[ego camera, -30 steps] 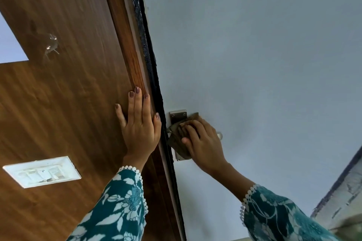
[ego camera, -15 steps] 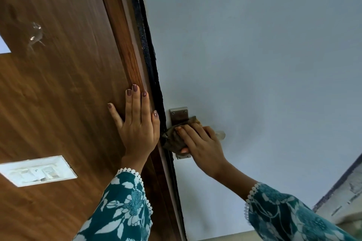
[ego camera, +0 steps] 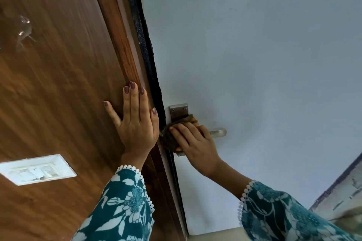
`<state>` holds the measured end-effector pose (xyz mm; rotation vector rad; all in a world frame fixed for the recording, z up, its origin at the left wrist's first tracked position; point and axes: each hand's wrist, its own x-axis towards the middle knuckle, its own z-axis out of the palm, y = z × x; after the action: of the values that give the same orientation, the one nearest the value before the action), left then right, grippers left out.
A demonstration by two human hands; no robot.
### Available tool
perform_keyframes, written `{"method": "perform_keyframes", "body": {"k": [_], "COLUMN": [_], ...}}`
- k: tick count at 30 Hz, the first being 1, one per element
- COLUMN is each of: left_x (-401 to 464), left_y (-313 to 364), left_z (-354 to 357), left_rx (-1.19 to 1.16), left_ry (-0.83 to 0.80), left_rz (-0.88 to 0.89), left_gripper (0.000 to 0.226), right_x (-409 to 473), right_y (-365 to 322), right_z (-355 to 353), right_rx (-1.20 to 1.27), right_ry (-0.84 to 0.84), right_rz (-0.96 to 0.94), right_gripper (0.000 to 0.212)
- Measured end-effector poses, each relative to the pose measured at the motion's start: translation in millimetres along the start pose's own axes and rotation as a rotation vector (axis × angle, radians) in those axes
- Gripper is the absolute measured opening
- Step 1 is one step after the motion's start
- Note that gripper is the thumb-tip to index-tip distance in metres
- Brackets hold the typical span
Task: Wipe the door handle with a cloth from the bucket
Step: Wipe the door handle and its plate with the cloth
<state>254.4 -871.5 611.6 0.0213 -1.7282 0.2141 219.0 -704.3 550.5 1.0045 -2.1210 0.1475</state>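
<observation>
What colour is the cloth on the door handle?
Dark olive-brown cloth, pressed by the right hand over the handle; head view.

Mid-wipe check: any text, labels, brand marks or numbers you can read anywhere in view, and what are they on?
None readable.
White switch plate on the wooden panel: faint marks only, too blurred to tell whether they are text.
Metal handle plate and lever: two screws on the plate, no visible stamp; the cloth under the right hand covers the middle.
Grey door, left hand, patterned sleeves: no lettering.
</observation>
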Motion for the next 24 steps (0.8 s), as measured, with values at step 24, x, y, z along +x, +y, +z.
{"method": "perform_keyframes", "body": {"k": [24], "left_x": [0], "left_y": [0], "left_z": [0], "left_rx": [0.031], "left_ry": [-0.043], "left_rz": [-0.013], "left_gripper": [0.063], "right_x": [-10], "right_y": [13], "right_z": [8], "right_rx": [0.089], "right_ry": [0.154], "right_rz": [0.082], "right_gripper": [0.036]}}
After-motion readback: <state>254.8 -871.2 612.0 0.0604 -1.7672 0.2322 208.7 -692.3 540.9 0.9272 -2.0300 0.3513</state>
